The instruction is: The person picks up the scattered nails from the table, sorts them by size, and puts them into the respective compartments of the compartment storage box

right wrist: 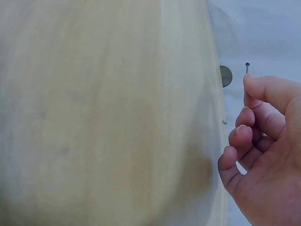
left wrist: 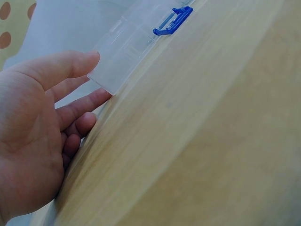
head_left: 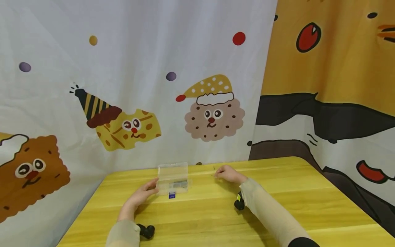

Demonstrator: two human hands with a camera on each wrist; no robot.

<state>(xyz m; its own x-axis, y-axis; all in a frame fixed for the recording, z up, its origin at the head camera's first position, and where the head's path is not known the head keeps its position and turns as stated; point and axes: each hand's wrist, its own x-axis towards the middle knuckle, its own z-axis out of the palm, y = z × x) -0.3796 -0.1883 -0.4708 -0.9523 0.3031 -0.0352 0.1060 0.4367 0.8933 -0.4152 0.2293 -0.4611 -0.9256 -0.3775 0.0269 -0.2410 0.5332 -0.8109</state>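
Observation:
A clear plastic box (head_left: pixel 163 187) with a blue latch (head_left: pixel 171 195) stands on the table, its lid (head_left: pixel 172 169) raised at the back. Greyish contents (head_left: pixel 180 184) show through its wall, too blurred to name. My left hand (head_left: pixel 143 195) rests against the box's left side, thumb near the front corner and fingers farther back; in the left wrist view the hand (left wrist: pixel 42 113) has its lower fingers loosely bent. To the right of the box, my right hand (head_left: pixel 229 174) pinches a small nail (right wrist: pixel 247 68) between thumb and index finger, head upward.
A thin dark piece (head_left: pixel 214 168) is on the table just beyond the right hand. The yellow wooden table (head_left: pixel 191 223) ends at a hanging curtain (head_left: pixel 132 51) printed with cartoon figures. Black wrist cameras (head_left: pixel 146 231) sit under both sleeves.

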